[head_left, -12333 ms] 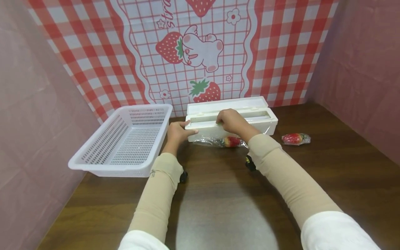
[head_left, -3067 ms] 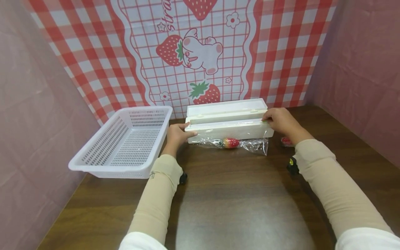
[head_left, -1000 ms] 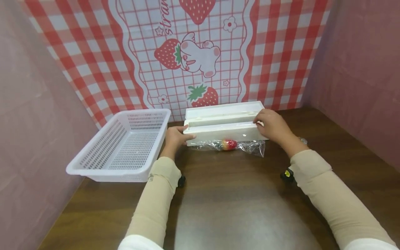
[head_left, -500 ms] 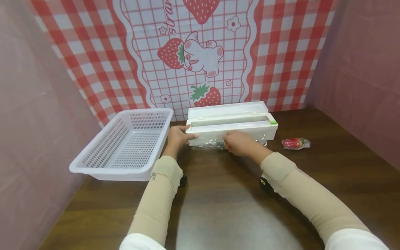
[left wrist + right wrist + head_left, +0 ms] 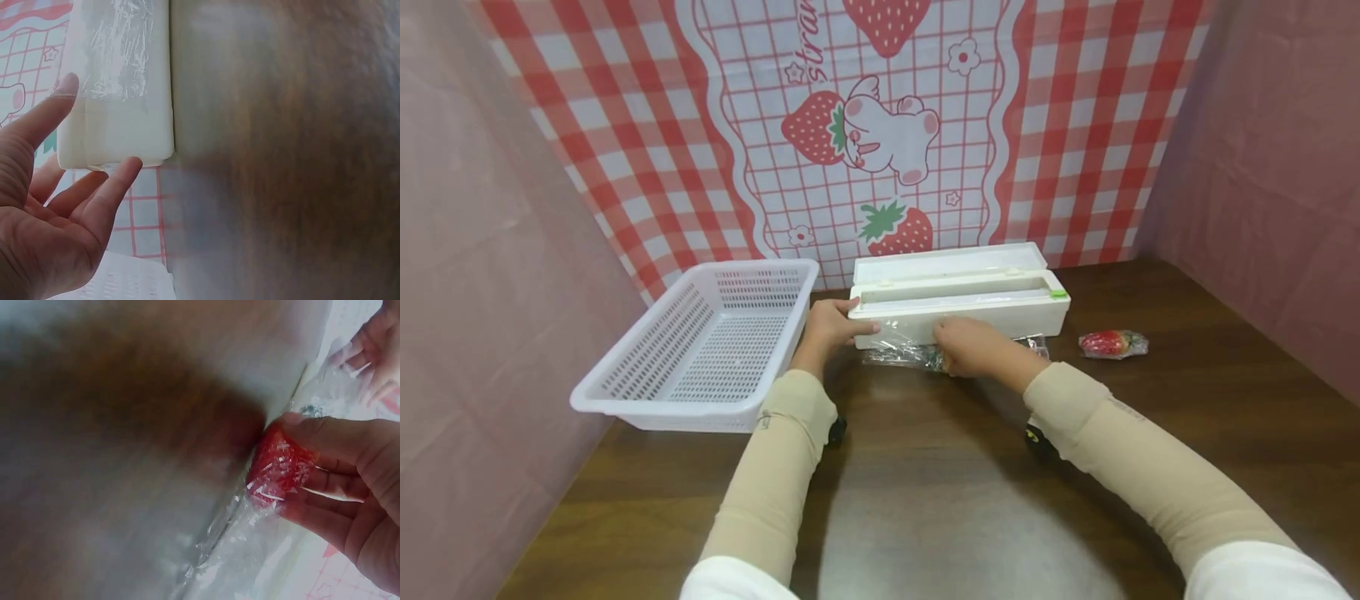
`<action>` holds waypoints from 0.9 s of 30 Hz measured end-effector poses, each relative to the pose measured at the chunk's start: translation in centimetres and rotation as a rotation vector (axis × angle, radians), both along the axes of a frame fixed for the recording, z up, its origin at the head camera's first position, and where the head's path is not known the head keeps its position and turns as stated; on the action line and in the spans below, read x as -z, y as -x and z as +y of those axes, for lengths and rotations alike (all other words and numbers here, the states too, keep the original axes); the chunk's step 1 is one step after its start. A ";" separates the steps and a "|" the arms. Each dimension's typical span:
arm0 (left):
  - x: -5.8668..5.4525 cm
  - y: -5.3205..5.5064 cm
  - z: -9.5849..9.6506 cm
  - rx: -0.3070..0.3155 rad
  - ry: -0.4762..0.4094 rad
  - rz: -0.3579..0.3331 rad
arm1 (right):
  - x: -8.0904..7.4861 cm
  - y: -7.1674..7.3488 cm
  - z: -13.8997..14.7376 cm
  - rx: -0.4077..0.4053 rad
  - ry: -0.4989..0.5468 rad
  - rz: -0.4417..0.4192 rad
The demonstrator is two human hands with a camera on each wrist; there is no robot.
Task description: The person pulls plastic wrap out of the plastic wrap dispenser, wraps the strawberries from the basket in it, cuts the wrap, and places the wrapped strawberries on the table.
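A long white cling film dispenser [image 5: 977,321] stands before the backdrop, its lid [image 5: 947,262] tipped back and a green cutter slide [image 5: 1058,294] at the right end of its slot. My left hand [image 5: 833,325] holds the dispenser's left end, with the thumb along the front and the fingers round the end. A red strawberry [image 5: 281,465] lies in clear cling film [image 5: 250,550] against the dispenser's front. My right hand [image 5: 976,346] grips it between thumb and fingers, hiding most of it in the head view. Crumpled film [image 5: 898,354] spreads to the left of that hand.
A second strawberry [image 5: 1112,344], wrapped in film, lies on the brown wooden table [image 5: 925,467] right of the dispenser. A white perforated plastic basket [image 5: 730,410] stands at the left. A red checked strawberry cloth [image 5: 880,125] hangs behind, with pinkish cloth at both sides.
My right hand has left the dispenser's right end, where the green slide now shows, and has come left and down onto the film-wrapped strawberry. The left hand has stayed at its end.
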State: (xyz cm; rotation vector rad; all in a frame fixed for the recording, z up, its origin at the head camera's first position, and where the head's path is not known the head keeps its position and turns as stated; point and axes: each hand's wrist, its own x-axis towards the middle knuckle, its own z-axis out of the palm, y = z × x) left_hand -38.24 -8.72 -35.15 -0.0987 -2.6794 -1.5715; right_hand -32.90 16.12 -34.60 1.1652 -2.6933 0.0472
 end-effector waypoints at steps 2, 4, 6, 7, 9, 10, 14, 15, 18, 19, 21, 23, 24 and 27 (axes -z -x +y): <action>-0.1 0.0 0.0 0.002 0.007 -0.003 | -0.1 -0.5 0.1 -0.045 0.016 -0.008; -0.3 0.1 -0.1 0.011 0.021 -0.007 | -0.2 -0.9 0.2 -0.070 0.022 -0.031; -0.4 0.1 -0.2 0.029 0.034 -0.019 | -0.4 -1.3 0.3 -0.061 0.017 -0.074; -0.5 0.1 -0.2 0.043 0.034 -0.028 | -0.4 -1.5 0.5 -0.057 0.013 -0.091; -0.7 0.1 -0.4 0.072 0.030 -0.049 | -0.5 -1.8 0.8 -0.052 0.007 -0.114; -0.7 0.0 -0.4 0.083 0.033 -0.055 | -0.5 -1.9 1.0 -0.049 0.006 -0.124; -0.8 0.1 -0.6 0.105 0.062 -0.065 | -0.5 -2.1 1.9 -0.049 0.008 -0.134; -0.8 0.1 -0.7 0.105 0.076 -0.060 | -0.5 -2.1 2.1 -0.048 0.009 -0.135; -0.6 0.3 -0.8 0.108 0.114 -0.037 | -0.5 -2.4 2.8 -0.041 0.009 -0.138; -0.6 0.3 -0.8 0.113 0.135 -0.022 | -0.5 -2.5 3.0 -0.042 0.012 -0.135; -0.6 0.2 -0.8 0.126 0.175 0.016 | -0.5 -2.8 3.3 -0.042 0.012 -0.131; -0.7 0.0 -0.6 0.130 0.226 0.057 | -0.4 -3.1 3.4 -0.054 0.021 -0.124; -0.8 -0.1 -0.5 0.129 0.261 0.083 | -0.4 -3.3 3.4 -0.060 0.024 -0.118; -1.4 -1.0 0.4 0.140 0.333 0.150 | -0.2 -3.9 3.6 -0.087 0.034 -0.107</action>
